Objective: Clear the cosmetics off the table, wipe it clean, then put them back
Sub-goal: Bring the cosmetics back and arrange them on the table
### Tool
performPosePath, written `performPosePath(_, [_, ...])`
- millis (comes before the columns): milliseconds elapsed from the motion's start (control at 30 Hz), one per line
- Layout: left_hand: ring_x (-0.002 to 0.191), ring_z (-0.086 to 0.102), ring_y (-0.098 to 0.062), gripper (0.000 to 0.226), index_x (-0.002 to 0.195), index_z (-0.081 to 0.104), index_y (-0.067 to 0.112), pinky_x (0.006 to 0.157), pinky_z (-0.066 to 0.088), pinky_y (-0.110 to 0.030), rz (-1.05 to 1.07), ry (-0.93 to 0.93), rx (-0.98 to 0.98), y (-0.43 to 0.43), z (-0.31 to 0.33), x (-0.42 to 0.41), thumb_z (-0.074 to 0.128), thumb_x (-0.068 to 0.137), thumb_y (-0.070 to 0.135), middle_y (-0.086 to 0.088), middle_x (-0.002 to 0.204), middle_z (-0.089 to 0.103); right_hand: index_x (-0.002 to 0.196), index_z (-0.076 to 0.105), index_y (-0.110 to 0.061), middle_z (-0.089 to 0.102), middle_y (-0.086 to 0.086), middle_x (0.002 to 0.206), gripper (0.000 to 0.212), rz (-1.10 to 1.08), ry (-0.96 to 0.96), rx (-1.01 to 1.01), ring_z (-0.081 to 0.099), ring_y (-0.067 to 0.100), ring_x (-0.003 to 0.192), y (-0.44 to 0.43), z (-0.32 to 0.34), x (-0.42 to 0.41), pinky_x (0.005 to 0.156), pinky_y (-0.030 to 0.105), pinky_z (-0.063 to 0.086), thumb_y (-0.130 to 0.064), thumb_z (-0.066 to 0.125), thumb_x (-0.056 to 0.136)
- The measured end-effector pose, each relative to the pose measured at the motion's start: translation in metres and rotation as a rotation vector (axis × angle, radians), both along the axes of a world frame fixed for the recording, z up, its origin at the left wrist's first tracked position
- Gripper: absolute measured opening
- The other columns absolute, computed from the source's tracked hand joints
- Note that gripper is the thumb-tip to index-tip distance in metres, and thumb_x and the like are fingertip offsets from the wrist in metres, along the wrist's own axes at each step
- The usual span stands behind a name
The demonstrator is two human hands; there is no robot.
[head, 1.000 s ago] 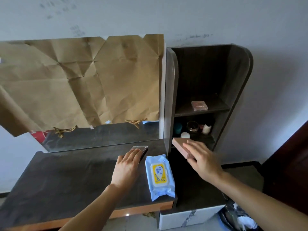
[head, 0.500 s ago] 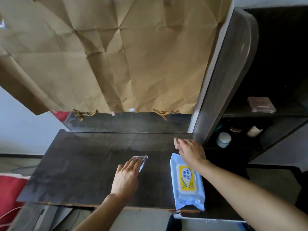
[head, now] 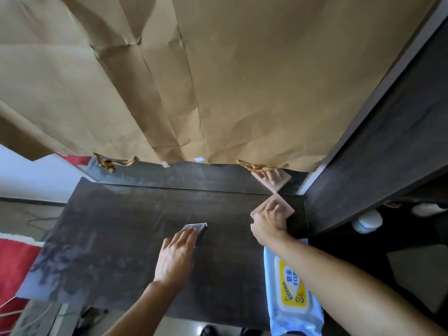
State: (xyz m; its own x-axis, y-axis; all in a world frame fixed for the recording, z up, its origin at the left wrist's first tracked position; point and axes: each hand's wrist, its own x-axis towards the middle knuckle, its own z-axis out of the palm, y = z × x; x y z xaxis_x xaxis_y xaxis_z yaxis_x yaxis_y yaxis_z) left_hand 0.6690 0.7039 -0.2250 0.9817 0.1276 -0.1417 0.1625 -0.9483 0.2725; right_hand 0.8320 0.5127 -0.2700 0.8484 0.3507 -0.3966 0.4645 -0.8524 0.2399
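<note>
My right hand [head: 269, 221] holds a flat pink box [head: 285, 206] down on the dark table [head: 121, 226], in its back right corner against the mirror. The mirror strip [head: 184, 175] reflects the box and my fingers. My left hand [head: 174, 257] lies flat, fingers straight, on a small dark compact with a clear lid [head: 198, 226] near the table's middle. A blue pack of wet wipes with a yellow label [head: 291, 294] lies at the front right edge, partly under my right forearm.
Creased brown paper [head: 194, 81] covers most of the mirror. A dark shelf unit [head: 375, 154] rises right of the table, with white jars [head: 366, 221] in its lower compartment. A red cloth [head: 14, 258] lies on the floor at left.
My right hand brought the pink box from the shelf side onto the table's back right corner. The left hand stayed on the compact. My head moved closer and lower over the table.
</note>
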Motion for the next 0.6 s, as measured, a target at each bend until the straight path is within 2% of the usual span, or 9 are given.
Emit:
performPosePath(67, [0.101,0.066,-0.018,0.073,0.115,0.066,0.015,0.069,0.053,-0.029,-0.027,0.006,-0.012,0.001,-0.004,0.006,0.083,0.045,0.005,0.002,0.114,0.068,0.138,0.028,0.011,0.03,0.038,0.14,0.082,-0.022,-0.023,0.039,0.039,0.041,0.12,-0.002,0.003,0.003,0.095,0.045,0.036,-0.052,0.046,0.088])
performPosePath(133, [0.1,0.066,-0.017,0.075,0.114,0.067,0.016,0.072,0.052,-0.027,-0.083,-0.002,-0.02,0.001,-0.008,0.013,0.085,0.042,0.005,0.003,0.111,0.068,0.142,0.019,0.008,0.024,0.031,0.146,0.097,-0.01,-0.02,0.103,0.035,0.037,0.123,-0.012,0.006,0.005,0.094,0.042,0.039,-0.059,0.053,0.08])
performPosePath(233, [0.101,0.064,-0.016,0.074,0.114,0.068,0.019,0.081,0.039,-0.025,-0.173,-0.03,-0.002,0.001,-0.013,0.029,0.081,0.043,0.004,0.005,0.11,0.068,0.141,0.018,0.003,0.026,0.025,0.144,0.102,-0.045,-0.031,0.16,0.036,0.035,0.121,-0.029,-0.002,0.012,0.092,0.044,0.044,-0.061,0.06,0.073])
performPosePath(333, [0.109,0.056,-0.017,0.071,0.116,0.062,0.023,0.086,0.036,-0.026,-0.272,-0.094,-0.045,0.002,-0.022,0.046,0.07,0.048,0.001,0.009,0.113,0.062,0.139,0.023,0.005,0.035,0.024,0.138,0.108,-0.211,-0.054,0.157,0.04,0.031,0.117,-0.036,-0.002,0.019,0.089,0.035,0.046,-0.072,0.056,0.072])
performPosePath(433, [0.116,0.051,-0.02,0.077,0.114,0.06,0.022,0.091,0.037,-0.028,-0.407,-0.099,-0.049,0.006,-0.035,0.064,0.074,0.042,-0.001,0.007,0.116,0.06,0.135,0.03,0.008,0.04,0.027,0.133,0.109,-0.3,-0.09,0.175,0.043,0.033,0.115,-0.033,-0.003,0.026,0.094,0.034,0.041,-0.076,0.053,0.07])
performPosePath(500, [0.118,0.05,-0.024,0.075,0.115,0.064,0.017,0.092,0.044,-0.032,-0.509,-0.101,-0.005,0.011,-0.044,0.075,0.074,0.043,0.0,0.0,0.119,0.062,0.131,0.038,0.008,0.042,0.03,0.131,0.108,-0.309,-0.125,0.211,0.044,0.036,0.114,-0.031,-0.007,0.027,0.1,0.037,0.037,-0.076,0.056,0.066])
performPosePath(567, [0.119,0.055,-0.03,0.077,0.121,0.064,0.016,0.09,0.051,-0.036,-0.613,-0.085,0.049,0.016,-0.051,0.086,0.07,0.046,0.0,-0.007,0.124,0.061,0.127,0.046,0.005,0.044,0.03,0.13,0.099,-0.327,-0.13,0.28,0.044,0.039,0.116,-0.033,-0.009,0.027,0.101,0.04,0.038,-0.07,0.064,0.065])
performPosePath(600, [0.12,0.055,-0.032,0.081,0.124,0.062,0.016,0.091,0.052,-0.038,-0.657,-0.067,0.076,0.018,-0.054,0.09,0.07,0.046,-0.001,-0.01,0.128,0.059,0.123,0.051,0.002,0.047,0.028,0.129,0.088,-0.334,-0.132,0.338,0.045,0.039,0.115,-0.037,-0.01,0.026,0.098,0.042,0.042,-0.062,0.068,0.065])
